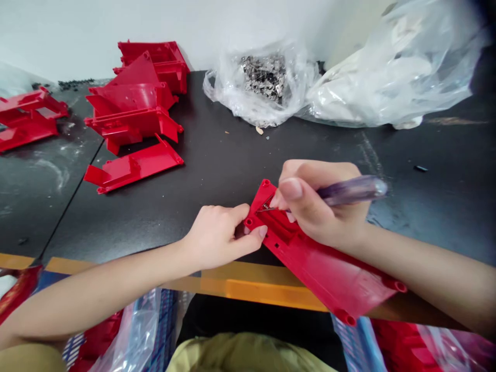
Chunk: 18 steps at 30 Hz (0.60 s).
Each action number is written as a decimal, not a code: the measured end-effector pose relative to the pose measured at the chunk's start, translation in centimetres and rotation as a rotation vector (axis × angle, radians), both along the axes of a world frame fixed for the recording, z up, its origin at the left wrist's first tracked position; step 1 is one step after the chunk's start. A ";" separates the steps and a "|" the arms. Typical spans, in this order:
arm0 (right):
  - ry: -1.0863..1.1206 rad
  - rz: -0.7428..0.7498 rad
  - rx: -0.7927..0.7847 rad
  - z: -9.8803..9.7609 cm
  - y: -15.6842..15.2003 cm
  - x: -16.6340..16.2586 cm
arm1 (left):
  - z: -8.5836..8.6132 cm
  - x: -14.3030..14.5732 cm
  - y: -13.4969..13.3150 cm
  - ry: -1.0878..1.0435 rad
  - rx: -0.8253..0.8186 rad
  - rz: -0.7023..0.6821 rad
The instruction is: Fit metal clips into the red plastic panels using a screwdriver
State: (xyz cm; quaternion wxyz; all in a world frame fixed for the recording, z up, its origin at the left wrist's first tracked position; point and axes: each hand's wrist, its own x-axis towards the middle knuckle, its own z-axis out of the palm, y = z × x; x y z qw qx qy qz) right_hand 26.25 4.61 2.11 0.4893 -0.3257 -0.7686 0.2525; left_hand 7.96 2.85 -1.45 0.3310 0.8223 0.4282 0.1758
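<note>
While left hand (217,235) pinches panel (329,271) corner | right hand (320,209) grips screwdriver (351,190) — tip on panel

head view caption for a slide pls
Left hand steadies red plastic panel; right hand holds purple-handled tool to its corner.

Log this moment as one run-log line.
left hand: grips red panel corner | right hand: holds purple-handled tool, tip on panel | rest: red parts pile

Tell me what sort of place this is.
Probably an assembly bench: stacked red plastic parts, a bag of metal pieces, and the right hand working a purple-handled tool on a red panel.
</note>
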 end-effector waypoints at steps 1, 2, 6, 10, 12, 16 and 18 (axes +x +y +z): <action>-0.039 0.000 -0.007 0.1 -0.1 0.0 | 0.0 0.0 0.0 0.006 -0.001 -0.003; -0.068 0.002 -0.007 0.2 -0.2 0.0 | 0.1 0.0 0.0 0.013 -0.003 -0.005; -0.053 0.000 0.005 0.2 -0.4 -0.1 | 0.3 0.1 0.1 0.026 -0.009 0.000; -0.073 0.002 0.017 0.2 -0.4 -0.1 | 0.2 0.1 0.2 0.012 -0.005 -0.003; -0.061 0.010 0.034 0.2 -0.3 0.0 | 0.1 0.1 0.2 0.008 0.005 -0.006; -0.059 -0.001 0.031 0.3 -0.4 0.2 | 0.1 0.1 0.1 0.003 0.025 -0.008; -0.094 -0.008 0.021 0.2 -0.5 0.3 | 0.1 0.1 0.1 0.008 0.024 -0.009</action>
